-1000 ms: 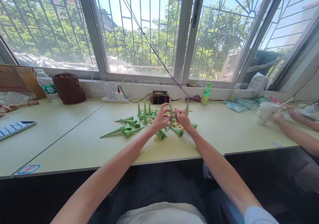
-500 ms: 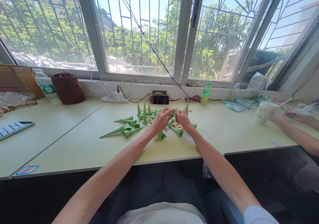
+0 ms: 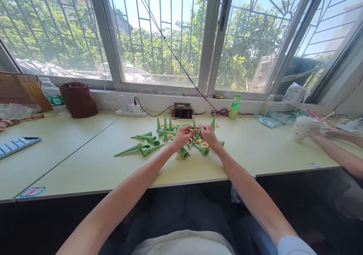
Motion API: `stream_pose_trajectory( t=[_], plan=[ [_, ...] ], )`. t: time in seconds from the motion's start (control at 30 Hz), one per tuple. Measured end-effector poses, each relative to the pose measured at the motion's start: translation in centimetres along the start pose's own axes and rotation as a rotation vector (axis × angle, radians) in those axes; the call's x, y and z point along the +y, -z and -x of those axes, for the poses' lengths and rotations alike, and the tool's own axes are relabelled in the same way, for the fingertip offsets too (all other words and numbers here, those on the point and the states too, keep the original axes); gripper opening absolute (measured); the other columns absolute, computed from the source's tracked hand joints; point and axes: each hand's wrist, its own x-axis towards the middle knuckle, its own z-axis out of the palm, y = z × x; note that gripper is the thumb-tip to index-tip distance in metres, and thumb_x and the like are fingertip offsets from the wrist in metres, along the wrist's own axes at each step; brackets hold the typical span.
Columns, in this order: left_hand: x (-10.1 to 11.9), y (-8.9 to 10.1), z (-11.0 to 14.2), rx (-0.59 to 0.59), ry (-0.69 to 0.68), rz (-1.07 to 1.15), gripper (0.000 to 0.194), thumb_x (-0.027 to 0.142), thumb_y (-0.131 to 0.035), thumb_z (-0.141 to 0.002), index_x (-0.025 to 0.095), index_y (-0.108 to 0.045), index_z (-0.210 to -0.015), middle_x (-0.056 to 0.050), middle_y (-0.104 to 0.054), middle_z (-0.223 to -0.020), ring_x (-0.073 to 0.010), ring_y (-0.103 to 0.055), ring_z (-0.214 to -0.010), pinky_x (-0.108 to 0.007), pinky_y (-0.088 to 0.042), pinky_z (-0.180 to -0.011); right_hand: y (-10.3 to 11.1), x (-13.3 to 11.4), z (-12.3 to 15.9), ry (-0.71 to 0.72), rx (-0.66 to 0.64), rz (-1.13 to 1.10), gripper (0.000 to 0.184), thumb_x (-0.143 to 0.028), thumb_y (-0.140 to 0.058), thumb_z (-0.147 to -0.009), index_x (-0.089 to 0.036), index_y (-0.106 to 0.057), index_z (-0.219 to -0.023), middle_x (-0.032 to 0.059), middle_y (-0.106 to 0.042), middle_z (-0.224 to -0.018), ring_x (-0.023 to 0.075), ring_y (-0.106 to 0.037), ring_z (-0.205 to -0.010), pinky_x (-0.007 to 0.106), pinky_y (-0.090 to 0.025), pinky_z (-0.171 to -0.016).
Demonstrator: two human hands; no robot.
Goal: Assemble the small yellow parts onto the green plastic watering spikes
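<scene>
1. Between the 2 hands, on the far side of the table, a green cone points upward.
2. The right hand looks clamped on its right side; the left hand curls in from the left, but I cannot tell whether it pinches.
3. Probably light, stiff, smooth plastic: best held by the wide base, as the taper could slip.
4. Far left, a green bottle label is unreadable.
</scene>
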Motion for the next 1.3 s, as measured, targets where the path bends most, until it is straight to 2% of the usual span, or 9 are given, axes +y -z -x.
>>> stream_pose_trajectory(
  t=[0.13,0.27,0.4,0.6,0.73,0.9,1.0,1.1,1.3],
  plan=[
    [0.9,0.3,0.1,-0.144,0.255,0.304,0.041,0.046,-0.08,-0.064,0.015,-0.053,-0.07,0.003,-0.052,-0.056,-0.009,-0.055,-0.05,-0.019,-0.041,-0.043,0.0,-0.3,0.2,-0.022,-0.018,-0.057,0.051,-0.056,-0.043,-0.09,-0.023,-0.025,-0.054,-0.0046,-0.026,-0.047,0.0105,-0.028,-0.046,0.026,-0.028,-0.045],
    [1.1,0.5,0.1,-0.191,0.313,0.423,0.041,0.042,-0.081,-0.065,0.015,-0.051,-0.071,0.003,-0.049,-0.058,-0.0066,-0.051,-0.047,-0.018,-0.037,-0.042,0.1,-0.4,0.3,0.004,-0.04,-0.087,0.05,-0.055,-0.041,-0.091,-0.023,-0.027,-0.055,-0.0051,-0.027,-0.048,0.0102,-0.03,-0.045,0.026,-0.029,-0.047],
    [0.5,0.3,0.1,-0.135,0.166,0.209,0.039,0.046,-0.073,-0.072,0.017,-0.047,-0.069,0.004,-0.047,-0.061,-0.0087,-0.052,-0.05,-0.02,-0.039,-0.042,0.1,-0.5,0.3,0.009,-0.054,-0.028,0.049,-0.052,-0.04,-0.092,-0.023,-0.032,-0.054,-0.0043,-0.032,-0.047,0.0113,-0.034,-0.046,0.027,-0.029,-0.049],
    [-0.6,0.1,0.0,0.03,-0.212,-0.347,0.02,0.035,-0.061,-0.082,0.017,-0.055,-0.074,-0.002,-0.057,-0.076,-0.0122,-0.056,-0.068,-0.02,-0.042,-0.052,0.3,-0.7,0.1,-0.027,-0.077,0.066,0.048,-0.038,-0.04,-0.093,-0.023,-0.031,-0.048,-0.0024,-0.032,-0.044,0.0129,-0.033,-0.047,0.029,-0.028,-0.05],
    [-0.9,-0.1,0.0,0.045,-0.328,-0.457,0.015,0.031,-0.055,-0.085,0.017,-0.059,-0.079,-0.004,-0.06,-0.085,-0.0123,-0.055,-0.071,-0.021,-0.043,-0.055,0.3,-0.8,0.1,-0.049,-0.096,0.045,0.047,-0.034,-0.038,-0.093,-0.023,-0.033,-0.047,-0.0007,-0.035,-0.045,0.0136,-0.034,-0.048,0.028,-0.03,-0.051],
    [-0.4,-0.2,0.1,0.032,-0.133,-0.244,0.027,0.041,-0.064,-0.08,0.018,-0.053,-0.073,0.002,-0.051,-0.065,-0.0076,-0.044,-0.053,-0.02,-0.035,-0.047,0.4,-0.9,0.2,-0.063,-0.097,0.044,0.046,-0.034,-0.04,-0.092,-0.023,-0.031,-0.048,-0.0014,-0.034,-0.046,0.0134,-0.033,-0.048,0.029,-0.029,-0.051],
    [0.3,0.2,0.1,-0.109,0.119,0.076,0.04,0.051,-0.069,-0.075,0.019,-0.047,-0.072,0.006,-0.04,-0.055,-0.0044,-0.032,-0.042,-0.02,-0.022,-0.039,0.4,-1.0,0.3,-0.027,-0.078,0.035,0.046,-0.036,-0.041,-0.091,-0.023,-0.029,-0.049,-0.0027,-0.031,-0.046,0.0124,-0.03,-0.047,0.029,-0.027,-0.05],
    [1.0,0.8,0.2,-0.259,0.32,0.321,0.046,0.05,-0.078,-0.066,0.019,-0.045,-0.071,0.008,-0.031,-0.053,-0.0047,-0.033,-0.042,-0.019,-0.02,-0.038,0.5,-1.1,0.5,0.032,-0.071,0.019,0.046,-0.043,-0.041,-0.091,-0.023,-0.028,-0.051,-0.0037,-0.029,-0.047,0.0115,-0.029,-0.048,0.028,-0.025,-0.049],
    [1.0,0.5,0.3,-0.232,0.313,0.299,0.042,0.051,-0.075,-0.07,0.019,-0.048,-0.075,0.008,-0.032,-0.052,-0.0042,-0.033,-0.04,-0.018,-0.018,-0.038,0.3,-1.1,0.5,0.063,-0.052,0.05,0.046,-0.049,-0.039,-0.089,-0.022,-0.026,-0.053,-0.0047,-0.025,-0.05,0.0102,-0.026,-0.051,0.027,-0.022,-0.05]
  ],
)
